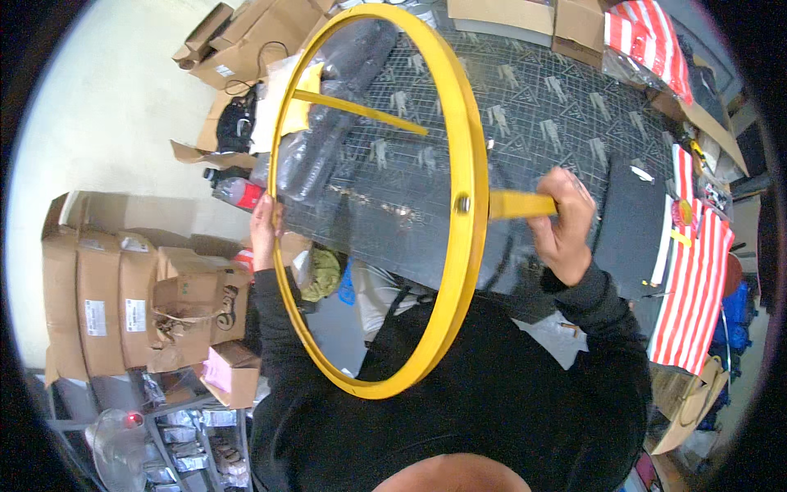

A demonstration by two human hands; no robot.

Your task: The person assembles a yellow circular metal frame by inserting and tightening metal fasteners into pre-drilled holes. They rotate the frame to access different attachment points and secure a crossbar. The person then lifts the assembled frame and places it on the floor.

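Observation:
A large yellow hoop (469, 156) is held up on edge in front of my chest, above the dark table. My left hand (264, 231) is closed around its left rim. A flat yellow bar (518, 204) sticks out from the hoop's right side, and the fingers of my right hand (567, 217) are closed on its outer end. A round metal bolt head (463, 203) shows on the rim beside this bar. Another thin yellow bar (361, 111) reaches from the upper left rim across the hoop's opening. How either bar is joined to the rim is hidden.
The dark table (541, 123) carries plastic-wrapped bundles (310, 168) at its left. Bottles (239, 192) lie beyond its left edge. Cardboard boxes (102, 303) stand at the left, above small packets (184, 439). Red-and-white striped cloth (693, 303) lies along the right side.

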